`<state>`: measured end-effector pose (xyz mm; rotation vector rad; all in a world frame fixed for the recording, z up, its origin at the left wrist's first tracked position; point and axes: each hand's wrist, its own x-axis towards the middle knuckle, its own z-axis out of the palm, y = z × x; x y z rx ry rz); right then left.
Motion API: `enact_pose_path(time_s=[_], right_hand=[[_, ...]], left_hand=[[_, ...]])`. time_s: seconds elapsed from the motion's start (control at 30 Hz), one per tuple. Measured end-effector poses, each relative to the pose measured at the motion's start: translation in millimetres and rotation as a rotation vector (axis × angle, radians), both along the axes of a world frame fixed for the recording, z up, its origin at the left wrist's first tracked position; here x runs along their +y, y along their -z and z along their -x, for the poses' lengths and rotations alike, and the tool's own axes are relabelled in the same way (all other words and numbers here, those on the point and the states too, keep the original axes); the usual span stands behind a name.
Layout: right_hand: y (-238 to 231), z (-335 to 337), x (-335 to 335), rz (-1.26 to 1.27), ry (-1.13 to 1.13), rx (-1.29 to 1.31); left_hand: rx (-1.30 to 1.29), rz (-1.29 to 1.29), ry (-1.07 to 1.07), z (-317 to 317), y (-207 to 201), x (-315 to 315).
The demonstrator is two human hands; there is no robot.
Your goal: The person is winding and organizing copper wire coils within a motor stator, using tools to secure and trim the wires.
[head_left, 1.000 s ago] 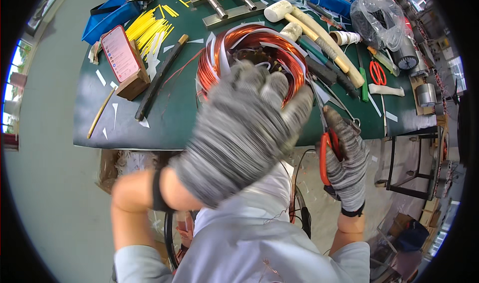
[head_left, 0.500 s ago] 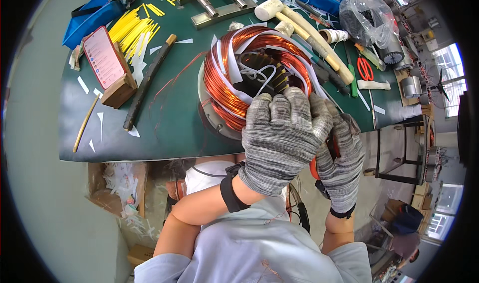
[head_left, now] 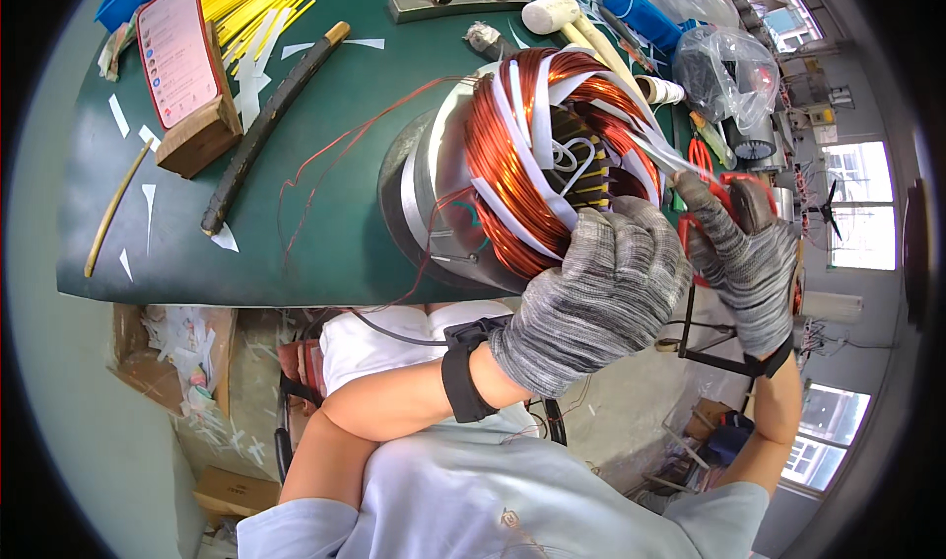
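Note:
A stator [head_left: 394,189] with a metal housing and thick copper windings [head_left: 507,155] lies tilted on the green bench. White insulating strips [head_left: 540,115] run between the coils, and thin red wire leads trail off to the left. My left hand [head_left: 596,298], in a grey striped knit glove, curls its fingers over the near right edge of the windings. The right hand [head_left: 744,268], gloved alike, is closed on red-handled scissors [head_left: 725,190]. Their blades point up and left at a white strip on the right side of the coil. The blade tips are hard to make out there.
At left a phone [head_left: 177,51] leans on a wooden block [head_left: 202,130], near yellow strips [head_left: 256,7] and a dark stick [head_left: 276,120]. A mallet [head_left: 552,14], a tape roll [head_left: 660,90] and a bagged part [head_left: 724,76] lie behind the stator.
The stator has tilted, showing more of its housing. My right hand has moved right and up, bringing the scissors to the strip. The left hand remains on the windings. The view has shifted.

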<state>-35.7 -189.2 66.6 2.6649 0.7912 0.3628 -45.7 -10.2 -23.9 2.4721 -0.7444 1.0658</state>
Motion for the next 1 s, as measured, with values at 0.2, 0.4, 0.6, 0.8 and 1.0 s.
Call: enact_pose_path(time_s=[0.2, 0.4, 0.6, 0.8, 1.0], right_hand=[[-43.5, -21.9, 21.7, 0.420, -0.184, -0.007], [-54.4, -18.9, 56.0, 0.596, -0.126, 0.003], [-46.6, -18.3, 81.2, 0.604, -0.002, 0.070], [-40.9, -15.6, 73.8, 0.513, 0.024, 0.073], [8.9, 18.1, 17.8, -0.952, 0.131, 0.353]], left_hand=[[-0.025, 0.046, -0.027, -1.5, 0.8, -1.5], [-0.019, 0.057, -0.003, 2.4, 4.0, -0.6], [0.011, 0.080, 0.077, 5.0, 6.3, -2.7], [-0.040, 0.020, 0.017, -1.6, 1.4, 1.7], [-0.015, 0.027, 0.121, -4.4, -8.8, 23.5]])
